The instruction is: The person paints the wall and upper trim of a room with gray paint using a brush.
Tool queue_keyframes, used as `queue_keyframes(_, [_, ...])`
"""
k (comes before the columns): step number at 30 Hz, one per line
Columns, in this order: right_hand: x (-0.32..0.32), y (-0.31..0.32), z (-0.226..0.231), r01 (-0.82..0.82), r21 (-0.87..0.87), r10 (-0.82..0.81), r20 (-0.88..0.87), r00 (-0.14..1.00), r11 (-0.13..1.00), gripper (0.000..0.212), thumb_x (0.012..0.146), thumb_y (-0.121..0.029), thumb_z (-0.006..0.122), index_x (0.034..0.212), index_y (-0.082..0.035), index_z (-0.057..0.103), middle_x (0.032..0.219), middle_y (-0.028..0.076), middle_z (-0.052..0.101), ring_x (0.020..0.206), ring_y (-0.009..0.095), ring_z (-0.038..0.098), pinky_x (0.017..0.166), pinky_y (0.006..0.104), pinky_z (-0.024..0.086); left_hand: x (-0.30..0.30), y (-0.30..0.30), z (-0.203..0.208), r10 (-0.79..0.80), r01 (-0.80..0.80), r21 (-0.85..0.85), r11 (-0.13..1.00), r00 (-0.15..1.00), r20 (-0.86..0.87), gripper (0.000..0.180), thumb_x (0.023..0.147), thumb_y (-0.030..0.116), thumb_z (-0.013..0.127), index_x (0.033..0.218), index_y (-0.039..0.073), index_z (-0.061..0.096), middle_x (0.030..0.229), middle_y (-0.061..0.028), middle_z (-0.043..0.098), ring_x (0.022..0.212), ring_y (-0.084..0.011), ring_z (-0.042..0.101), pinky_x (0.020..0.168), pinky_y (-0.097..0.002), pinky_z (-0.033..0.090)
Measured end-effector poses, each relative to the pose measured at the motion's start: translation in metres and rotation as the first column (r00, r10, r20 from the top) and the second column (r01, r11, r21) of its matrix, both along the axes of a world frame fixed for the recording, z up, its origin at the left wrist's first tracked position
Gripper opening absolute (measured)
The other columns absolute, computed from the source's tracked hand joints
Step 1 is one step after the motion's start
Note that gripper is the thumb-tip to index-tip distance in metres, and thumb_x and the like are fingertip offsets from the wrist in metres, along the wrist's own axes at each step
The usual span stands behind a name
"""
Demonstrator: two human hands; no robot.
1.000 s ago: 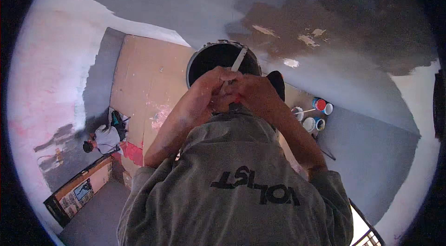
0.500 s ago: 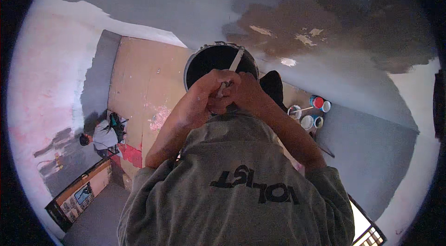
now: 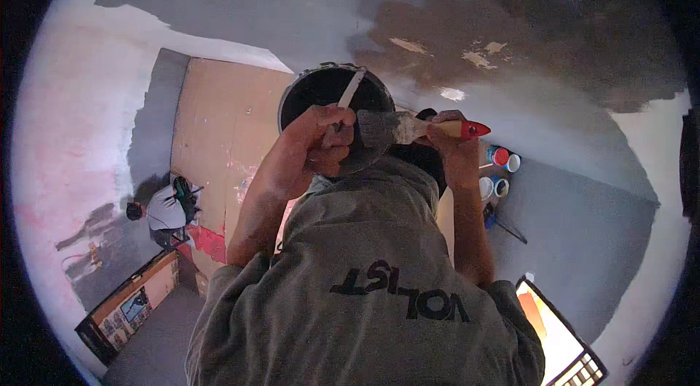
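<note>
Across the dark bucket (image 3: 289, 98) in front of my body runs a pale flat strip (image 3: 351, 88), reaching the far rim. My left hand (image 3: 329, 139) is closed around its near end; whether it is the bucket's handle or a loose stick I cannot tell. My right hand (image 3: 446, 139) grips a paintbrush (image 3: 405, 128) by its yellow handle with a red tip. The brush lies sideways over the bucket's right side, its grey, paint-coated bristles toward my left hand. Shadow hides what the bucket contains.
Ahead rises a wall (image 3: 292, 0) painted grey, with a darker patch and pale bare spots. Several paint cans (image 3: 500, 156) stand on the right by the wall. At the far left a person (image 3: 166, 209) is low near the wall. A bright opening (image 3: 558, 335) shows lower right.
My right hand has moved right, away from my left hand, and the paintbrush now shows in it. The bucket, pale strip and left hand have shifted slightly left.
</note>
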State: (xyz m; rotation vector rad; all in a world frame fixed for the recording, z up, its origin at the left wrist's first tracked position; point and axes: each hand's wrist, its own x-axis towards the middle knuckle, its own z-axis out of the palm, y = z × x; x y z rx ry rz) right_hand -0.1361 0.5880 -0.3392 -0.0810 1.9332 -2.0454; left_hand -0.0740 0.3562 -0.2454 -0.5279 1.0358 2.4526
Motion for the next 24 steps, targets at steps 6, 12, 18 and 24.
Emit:
queue_keyframes(6, [0.011,0.0,-0.012,0.2,-0.366,-0.086,0.304,0.949,0.909,0.023,0.076,0.001,0.059,0.096,-0.005,0.049,0.088,0.008,0.055,0.08,0.021,0.058,0.068,0.0347,0.054,-0.003,0.001,-0.003,-0.009,0.01,-0.062,0.998,1.0,0.015,0.02,0.084,0.032,0.043,0.078,0.013,0.044,0.063,0.0067,0.029,0.047,-0.0031,0.021,0.04,-0.0194,0.014])
queue_keyframes(12, [0.021,0.001,-0.024,0.211,-0.318,-0.126,0.266,0.956,0.924,0.027,0.076,0.001,0.059,0.099,-0.001,0.046,0.095,0.012,0.055,0.084,0.023,0.058,0.071,0.0356,0.052,0.001,0.0,-0.001,-0.015,0.014,-0.056,0.998,1.0,-0.016,0.021,0.084,0.034,0.042,0.08,0.013,0.046,0.062,0.0073,0.028,0.046,-0.0025,0.023,0.039,-0.0199,0.013])
queue_keyframes(18, [0.019,-0.004,-0.01,0.148,-0.275,-0.12,0.116,0.986,0.95,0.025,0.072,0.002,0.063,0.093,-0.002,0.049,0.091,0.011,0.055,0.082,0.02,0.057,0.072,0.0312,0.051,0.003,0.003,0.002,0.007,-0.004,-0.106,0.994,1.0,0.027,0.02,0.084,0.032,0.046,0.082,0.012,0.048,0.061,0.0077,0.03,0.046,-0.0023,0.024,0.039,-0.0199,0.014])
queue_keyframes(24, [0.017,-0.005,-0.002,0.115,-0.145,-0.118,-0.014,0.993,0.983,0.023,0.069,-0.001,0.068,0.085,-0.003,0.051,0.086,0.009,0.057,0.079,0.017,0.056,0.07,0.029,0.049,0.002,0.004,0.001,-0.001,0.003,-0.107,0.994,1.0,0.023,0.02,0.083,0.032,0.047,0.084,0.012,0.048,0.062,0.0076,0.03,0.047,-0.0026,0.024,0.04,-0.0196,0.015])
